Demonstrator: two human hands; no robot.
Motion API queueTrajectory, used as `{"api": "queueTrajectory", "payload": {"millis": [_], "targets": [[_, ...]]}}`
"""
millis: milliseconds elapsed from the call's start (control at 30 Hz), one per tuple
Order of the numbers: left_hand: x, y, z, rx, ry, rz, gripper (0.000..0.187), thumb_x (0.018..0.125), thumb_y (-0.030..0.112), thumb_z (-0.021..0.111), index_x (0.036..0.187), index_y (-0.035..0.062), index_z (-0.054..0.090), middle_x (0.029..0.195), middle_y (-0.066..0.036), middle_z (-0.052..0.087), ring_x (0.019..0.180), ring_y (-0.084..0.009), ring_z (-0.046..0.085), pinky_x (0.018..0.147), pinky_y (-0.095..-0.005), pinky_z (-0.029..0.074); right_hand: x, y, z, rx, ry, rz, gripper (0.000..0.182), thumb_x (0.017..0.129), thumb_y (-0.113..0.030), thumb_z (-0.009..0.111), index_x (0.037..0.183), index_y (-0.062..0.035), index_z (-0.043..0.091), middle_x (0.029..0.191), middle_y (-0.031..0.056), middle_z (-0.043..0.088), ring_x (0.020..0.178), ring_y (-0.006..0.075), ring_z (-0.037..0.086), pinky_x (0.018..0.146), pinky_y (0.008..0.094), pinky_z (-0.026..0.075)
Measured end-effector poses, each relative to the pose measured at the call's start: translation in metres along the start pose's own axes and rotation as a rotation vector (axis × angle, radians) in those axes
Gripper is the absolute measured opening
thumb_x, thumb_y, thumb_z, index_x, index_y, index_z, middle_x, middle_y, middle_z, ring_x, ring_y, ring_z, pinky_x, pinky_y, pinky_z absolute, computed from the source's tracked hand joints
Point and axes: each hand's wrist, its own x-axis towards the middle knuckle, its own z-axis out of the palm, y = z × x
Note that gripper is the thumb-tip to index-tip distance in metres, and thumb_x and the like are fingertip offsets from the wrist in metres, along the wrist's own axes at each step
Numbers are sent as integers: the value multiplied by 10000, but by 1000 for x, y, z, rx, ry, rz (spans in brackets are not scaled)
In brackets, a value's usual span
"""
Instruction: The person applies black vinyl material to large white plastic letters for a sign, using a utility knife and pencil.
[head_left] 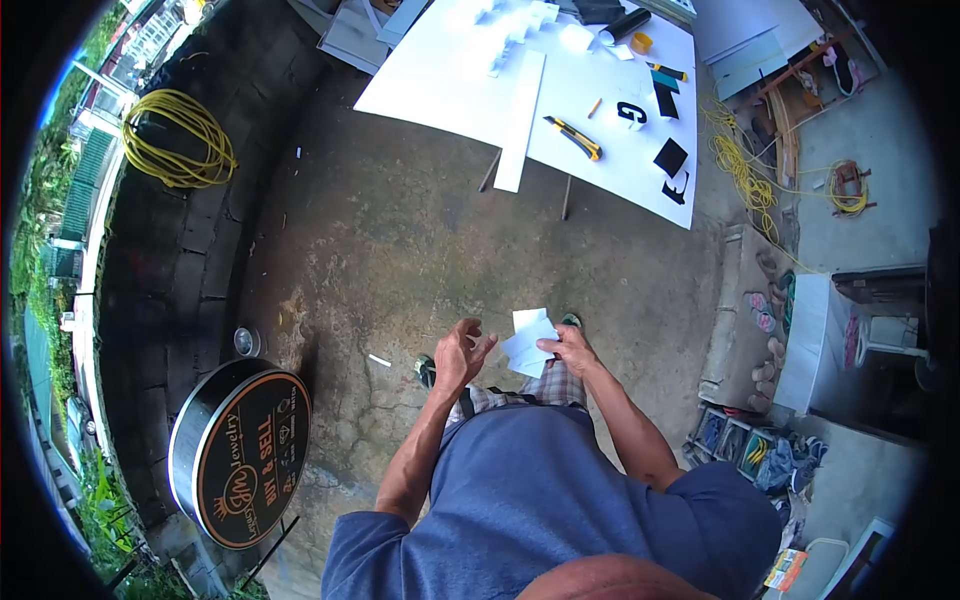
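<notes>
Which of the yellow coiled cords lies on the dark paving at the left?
The big, tight yellow coil, alone by the left wall. The other yellow cord sprawls loose at the right, past the white board.

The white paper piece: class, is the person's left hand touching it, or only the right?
Apart. The head view shows the left hand beside the white paper piece, floor visible between; the right hand pinches it.

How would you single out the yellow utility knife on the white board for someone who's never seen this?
Start at the big white board lying on the concrete at the top of the view. Just right of the long white strip across it lies the utility knife, angled diagonally. It alone has a yellow-and-black handle; its neighbours are flat black cut-outs and white scraps.
</notes>
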Motion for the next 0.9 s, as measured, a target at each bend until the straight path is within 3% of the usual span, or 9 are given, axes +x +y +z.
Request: {"api": "queueTrajectory", "payload": {"millis": [100, 167, 200, 233, 367, 533, 567, 700, 900], "targets": [[33, 63, 49, -15, 83, 78, 407, 898, 387, 765, 969, -13, 739, 768, -118, 733, 695, -219, 707, 646, -357, 553, -32, 19, -111, 109, 316, -44, 222, 882, -133, 763, 1071, -40, 694, 893, 48, 717, 722, 139, 686, 556, 291, 550], [39, 133, 79, -361, -193, -150, 386, 936, 390, 735, 871, 10, 736, 710, -56, 695, 607, -132, 625, 561, -310, 490, -62, 33, -196, 205, 442, -70, 241, 884, -119, 759, 1091, -25, 680, 899, 64, 717, 721, 155, 689, 520, 290, 548], [43, 176, 92, -421, -228, -89, 375, 973, 357, 708, 803, 23, 719, 681, -8, 651, 560, -62, 533, 517, -256, 416, -78, 34, -230, 226, 574, -59, 241, 877, -110, 761, 1084, -22, 675, 892, 73, 714, 695, 167, 684, 502, 294, 541], [51, 216, 106, -413, -234, -75, 375, 973, 357, 708, 803, 23, 719, 681, -8, 651, 560, -62, 533, 517, -256, 416, -92, 33, -262, 243, 701, -53, 242, 870, -101, 763, 1077, -18, 669, 885, 83, 710, 669, 180, 679, 484, 297, 535], [61, 356, 136, -879, -470, 299, 313, 990, 266, 689, 902, -34, 687, 664, -29, 614, 481, -54, 457, 465, -250, 343, -129, 52, -384, 372, 884, -141, 213, 873, -95, 771, 1042, -27, 660, 847, 85, 703, 596, 174, 656, 457, 291, 514], [78, 503, 119, -1152, -935, 897, 395, 964, 265, 729, 1058, -113, 665, 520, -28, 590, 358, -108, 440, 393, -299, 334, -121, 35, -459, 419, 1006, -179, 225, 882, -108, 769, 1067, -27, 668, 829, 86, 705, 536, 153, 639, 428, 265, 510], [73, 527, 121, -1217, -885, 880, 288, 953, 205, 736, 997, -73, 673, 513, -34, 592, 336, -118, 429, 368, -292, 331, -115, 29, -468, 412, 1005, -170, 225, 882, -108, 769, 1067, -27, 668, 829, 86, 705, 536, 153, 639, 428, 265, 510], [96, 563, 137, -1241, -950, 1119, 140, 987, 105, 602, 897, 9, 649, 533, -70, 631, 336, -113, 459, 360, -269, 342, -90, -13, -492, 398, 1003, -172, 257, 894, -121, 761, 1107, -12, 668, 833, 94, 705, 536, 159, 640, 433, 272, 521], [166, 564, 141, -1068, -887, 1111, 178, 1017, 123, 551, 948, -9, 650, 541, -69, 618, 356, -99, 452, 380, -260, 337, -65, -49, -561, 350, 968, -120, 269, 897, -132, 759, 1112, -3, 660, 846, 101, 706, 523, 175, 631, 415, 286, 508]]}}
